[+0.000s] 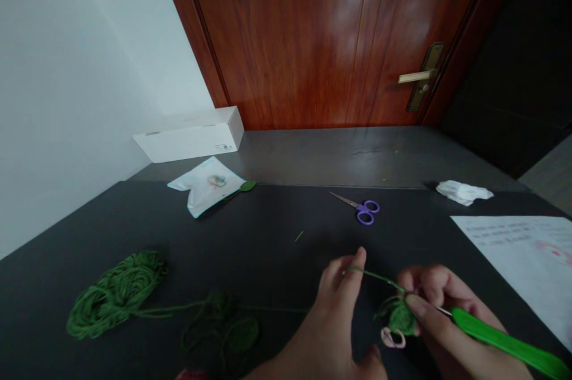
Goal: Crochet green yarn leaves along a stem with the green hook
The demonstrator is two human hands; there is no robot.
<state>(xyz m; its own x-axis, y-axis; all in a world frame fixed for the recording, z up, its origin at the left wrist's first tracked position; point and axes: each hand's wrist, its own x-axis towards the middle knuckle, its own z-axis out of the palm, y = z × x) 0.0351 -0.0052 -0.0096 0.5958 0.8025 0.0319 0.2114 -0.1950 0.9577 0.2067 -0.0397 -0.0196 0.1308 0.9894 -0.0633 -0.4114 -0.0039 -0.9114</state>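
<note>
A white box (187,140) lies at the bench's (286,159) far left corner; near its right edge are a crumpled white wad (463,192), probably tissue, and a printed sheet (522,261).

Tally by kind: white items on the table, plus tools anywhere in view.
Long white cardboard box: 1
Flat white pouch: 1
Crumpled white tissue: 1
Printed white paper sheet: 1
Purple-handled metal scissors: 1
Green-handled metal crochet hook: 1
Total: 6

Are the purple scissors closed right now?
Yes, the purple-handled scissors lie on the black tabletop with their blades together.
</note>
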